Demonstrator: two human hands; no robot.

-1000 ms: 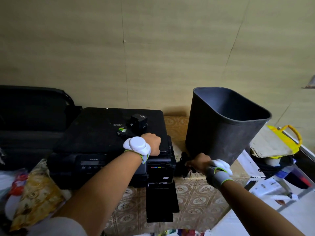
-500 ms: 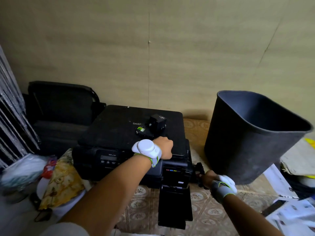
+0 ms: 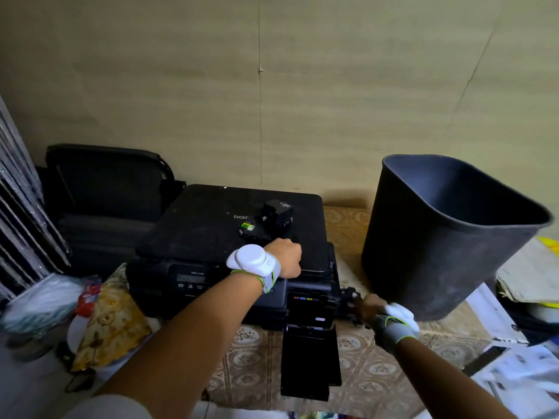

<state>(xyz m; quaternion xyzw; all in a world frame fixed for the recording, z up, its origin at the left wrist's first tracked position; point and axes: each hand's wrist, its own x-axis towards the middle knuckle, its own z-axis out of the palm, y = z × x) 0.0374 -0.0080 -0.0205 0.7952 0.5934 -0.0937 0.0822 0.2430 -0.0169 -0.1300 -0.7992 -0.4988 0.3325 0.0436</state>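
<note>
A black printer point(image 3: 208, 237) sits on a patterned tablecloth point(image 3: 360, 385). Its front ink door point(image 3: 308, 361) hangs open, showing coloured cartridge slots point(image 3: 305, 298). A black ink cartridge point(image 3: 276, 213) and a smaller piece with a green label point(image 3: 248, 227) lie on the lid. My left hand point(image 3: 284, 257) rests as a curled fist on the lid's front right part, with nothing visible in it. My right hand point(image 3: 369, 306) is low beside the printer's right side, its fingers wrapped round a small black part point(image 3: 348, 294) there. Both wrists carry white bands.
A tall dark grey bin point(image 3: 435, 255) stands tilted right of the printer, close to my right hand. Papers point(image 3: 529, 364) lie at the far right. A black chair point(image 3: 106, 182) stands left behind, and a yellow patterned bag point(image 3: 109, 325) lies at the front left.
The view has swung left and come closer. My left fist stays on the lid. My right hand stays at the printer's right side, on the black part.
</note>
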